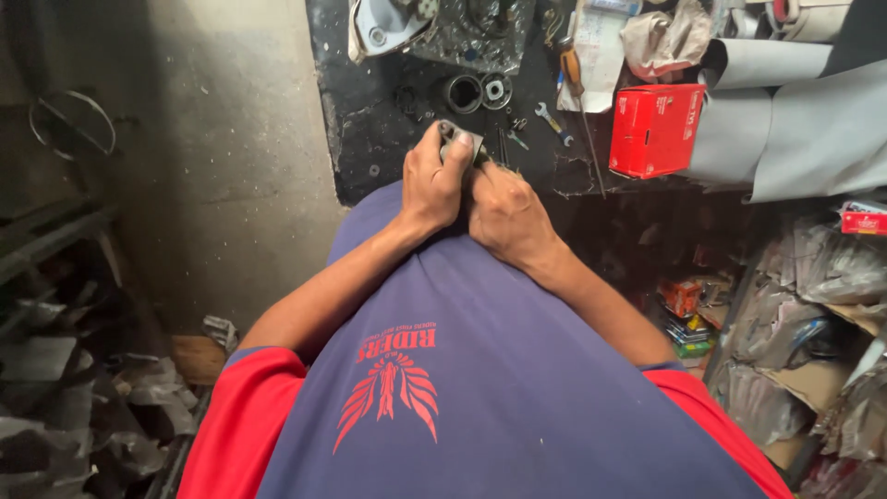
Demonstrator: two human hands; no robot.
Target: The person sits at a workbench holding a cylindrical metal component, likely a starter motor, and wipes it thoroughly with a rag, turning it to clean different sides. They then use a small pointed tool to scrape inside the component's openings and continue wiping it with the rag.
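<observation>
Both hands meet at the counter's [370, 157] near edge, just above the person's chest. The left hand [432, 185] wraps a small grey metal part [459, 140], its grip closed around it from the left; the right hand [504, 211] presses in against it from the right, fingers curled, touching the part's lower side.

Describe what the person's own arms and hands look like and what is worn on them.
Both the left hand and the right hand are bare, with no gloves, rings or watch visible. The forearms are uncovered up to short red sleeves, which join a blue-purple shirt with a red winged emblem printed on its front. The fingers look smudged with workshop grime.
</observation>
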